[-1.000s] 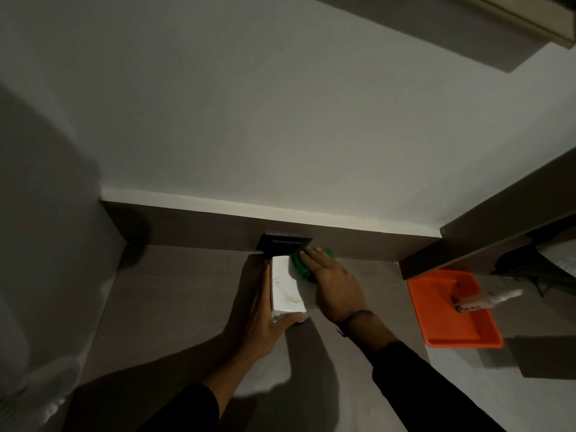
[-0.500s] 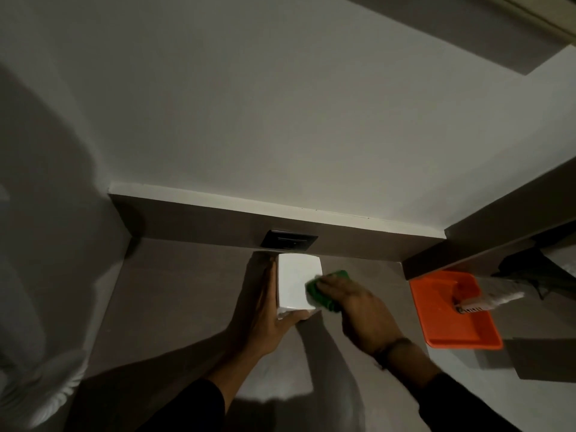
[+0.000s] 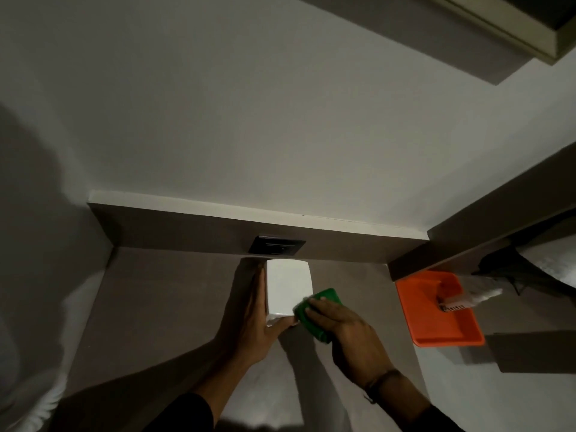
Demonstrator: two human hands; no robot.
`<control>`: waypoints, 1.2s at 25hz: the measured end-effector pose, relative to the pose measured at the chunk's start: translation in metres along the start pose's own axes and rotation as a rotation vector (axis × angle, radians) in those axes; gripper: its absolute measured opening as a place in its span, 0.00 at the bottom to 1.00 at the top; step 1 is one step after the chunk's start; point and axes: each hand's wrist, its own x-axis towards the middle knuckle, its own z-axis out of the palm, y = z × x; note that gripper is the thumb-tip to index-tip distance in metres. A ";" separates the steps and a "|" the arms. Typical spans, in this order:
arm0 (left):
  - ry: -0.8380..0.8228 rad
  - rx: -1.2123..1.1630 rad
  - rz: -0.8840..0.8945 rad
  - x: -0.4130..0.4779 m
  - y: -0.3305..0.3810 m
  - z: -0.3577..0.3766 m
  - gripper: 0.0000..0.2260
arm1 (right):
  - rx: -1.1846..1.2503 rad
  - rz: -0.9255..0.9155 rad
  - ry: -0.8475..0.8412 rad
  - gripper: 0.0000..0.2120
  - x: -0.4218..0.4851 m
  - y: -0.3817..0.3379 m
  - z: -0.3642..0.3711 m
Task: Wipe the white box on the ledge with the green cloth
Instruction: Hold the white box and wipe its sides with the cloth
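A white box (image 3: 288,286) stands on the brown ledge (image 3: 162,300), just below a dark wall socket. My left hand (image 3: 257,322) grips the box along its left side, with the thumb under its near end. My right hand (image 3: 346,330) presses a folded green cloth (image 3: 314,313) against the box's near right edge. The fingers cover part of the cloth, and the box's right side is hidden behind it.
A dark socket plate (image 3: 276,245) sits on the brown upstand right behind the box. An orange tray (image 3: 442,316) holding a brush-like tool (image 3: 467,299) lies to the right. White walls close in at the left and back. Dark items lie at the far right.
The right hand has slid the green cloth from the box's far right corner toward me, down to its near right edge. The left hand keeps its hold on the box.
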 end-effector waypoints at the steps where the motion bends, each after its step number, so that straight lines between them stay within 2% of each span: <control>1: 0.002 -0.045 -0.014 0.001 0.006 0.006 0.46 | 0.017 0.067 0.011 0.38 0.010 0.006 -0.003; 7: 0.037 -0.099 -0.053 0.001 0.011 0.011 0.46 | 0.069 0.152 0.023 0.36 0.101 0.002 -0.014; 10: 0.032 -0.081 -0.045 -0.001 0.011 0.009 0.47 | 0.026 0.143 0.028 0.33 0.068 -0.009 -0.005; 13: 0.010 -0.125 -0.048 0.000 0.000 0.008 0.50 | 0.024 0.118 0.011 0.39 0.001 -0.017 0.003; 15: 0.017 -0.127 -0.034 0.000 0.000 0.010 0.51 | 0.030 0.124 -0.005 0.40 -0.013 -0.015 0.003; 20: 0.051 -0.083 -0.059 0.000 0.014 0.012 0.50 | 0.059 0.222 0.043 0.31 0.078 -0.012 -0.010; 24: 0.055 0.033 -0.028 0.001 0.006 0.012 0.53 | -0.042 0.143 0.013 0.31 0.119 -0.042 -0.015; 27: -0.028 -0.029 -0.092 -0.003 0.012 0.010 0.47 | -0.076 0.059 0.019 0.33 0.116 -0.071 -0.007; 30: -0.008 0.062 -0.169 -0.004 0.000 0.007 0.37 | -0.063 0.023 -0.034 0.33 0.100 -0.081 -0.003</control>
